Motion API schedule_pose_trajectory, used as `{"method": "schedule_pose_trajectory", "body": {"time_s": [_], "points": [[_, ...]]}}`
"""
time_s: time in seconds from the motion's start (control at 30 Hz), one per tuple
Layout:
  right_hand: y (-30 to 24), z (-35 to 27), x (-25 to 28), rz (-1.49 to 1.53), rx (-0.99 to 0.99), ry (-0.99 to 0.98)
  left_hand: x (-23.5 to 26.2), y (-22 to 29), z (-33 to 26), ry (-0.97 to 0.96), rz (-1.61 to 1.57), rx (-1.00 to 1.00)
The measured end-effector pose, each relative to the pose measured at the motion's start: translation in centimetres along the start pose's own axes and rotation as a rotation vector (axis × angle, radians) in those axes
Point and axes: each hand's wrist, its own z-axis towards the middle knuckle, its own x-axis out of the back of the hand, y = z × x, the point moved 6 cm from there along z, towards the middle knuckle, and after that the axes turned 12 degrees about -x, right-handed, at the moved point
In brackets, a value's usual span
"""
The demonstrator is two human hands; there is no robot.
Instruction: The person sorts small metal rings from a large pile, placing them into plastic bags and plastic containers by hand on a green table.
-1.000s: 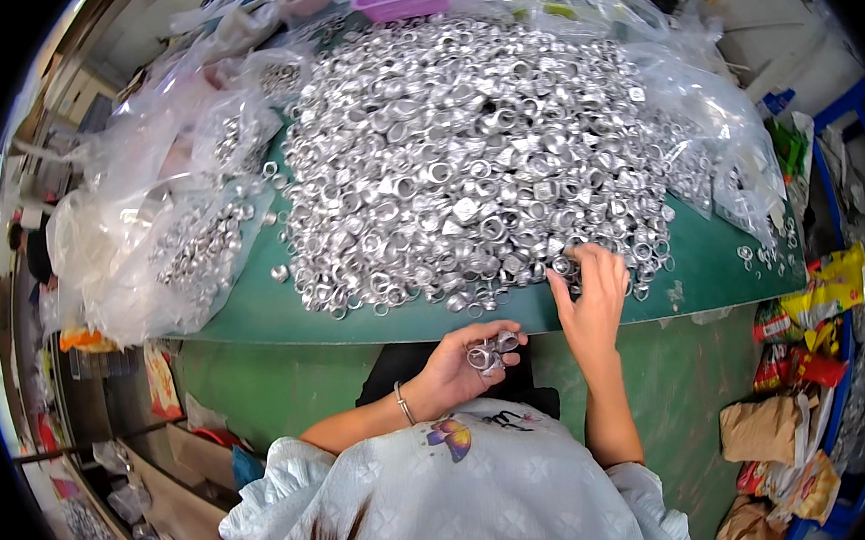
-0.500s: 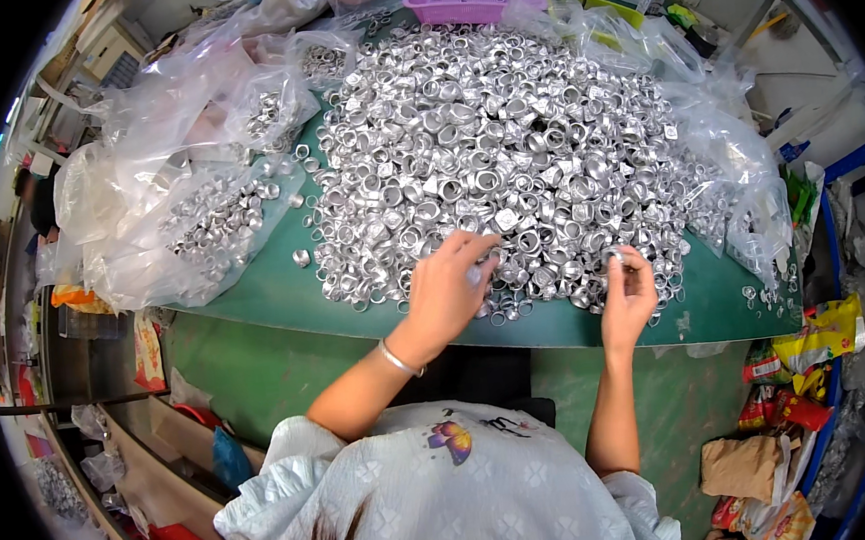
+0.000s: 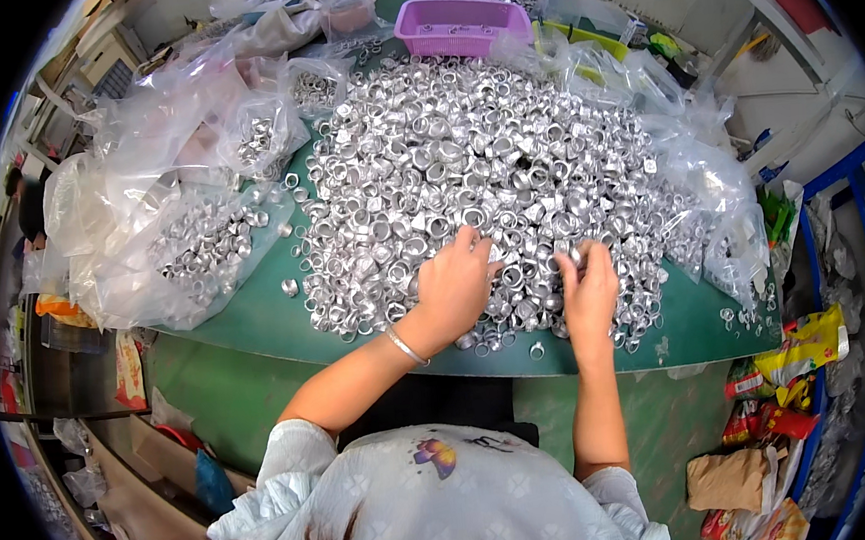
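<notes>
Rings (image 3: 479, 151) lie heaped under and just beyond the fingers — right hand (image 3: 591, 287) apparently pinching one, left hand (image 3: 457, 284) bent over others, grip hidden.

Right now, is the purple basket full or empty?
Nearly empty, as far as shows: a few rings lie scattered inside the purple basket, much of its inside bare. Its near wall may hide more.
</notes>
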Motion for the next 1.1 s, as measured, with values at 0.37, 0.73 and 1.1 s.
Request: {"method": "schedule_pose_trajectory", "body": {"time_s": [0.37,0.73,1.1], "points": [[4.2,0.6,-0.5,1.298,-0.545,-0.150,1.2,-1.0,-0.6,0.189,-0.240,0.010],[4.8,0.8,-1.3,2.173,-0.860,-0.559,-0.9,-2.3,-0.9,0.322,-1.963,0.679],[-1.8,2.2,-0.2,-0.063,0.191,0.014,-4.3,-0.4,-3.4,0.096,-2.279,0.969]]}}
